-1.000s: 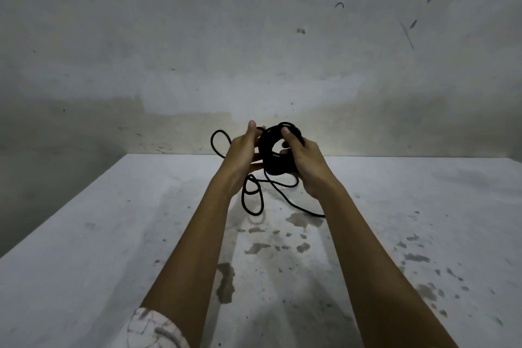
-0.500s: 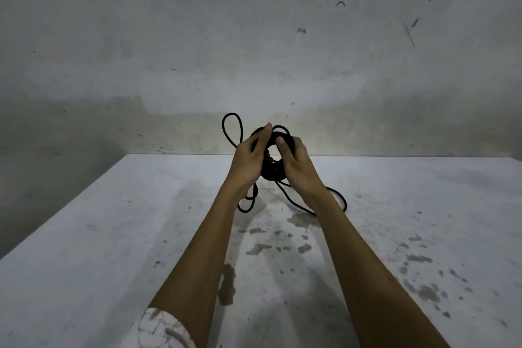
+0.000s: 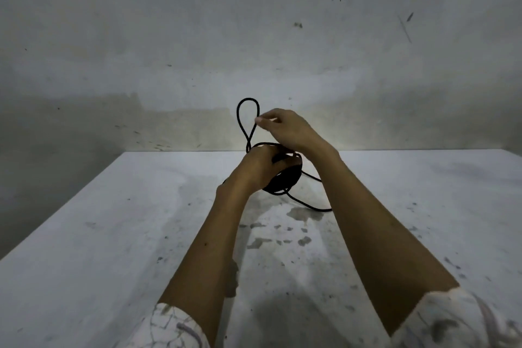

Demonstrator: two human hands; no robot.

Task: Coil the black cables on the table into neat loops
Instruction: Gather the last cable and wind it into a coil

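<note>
A black cable (image 3: 285, 178) is wound into a thick coil held above the far middle of the table. My left hand (image 3: 258, 168) grips the coil from the left, fingers curled round its windings. My right hand (image 3: 285, 128) is above the coil and pinches a free strand, which stands up as a narrow loop (image 3: 248, 118) to the left of my fingertips. A loose tail of the cable (image 3: 310, 205) trails from the coil down onto the table and passes behind my right forearm.
The white table (image 3: 113, 234) is stained with dark patches near its middle. Its far edge meets a scuffed grey wall (image 3: 254, 37). The table's left edge runs diagonally at the left.
My right hand left the coil and rose, pulling a strand up into a tall loop. My left hand now holds the coil alone, and the coil has shifted slightly right.
</note>
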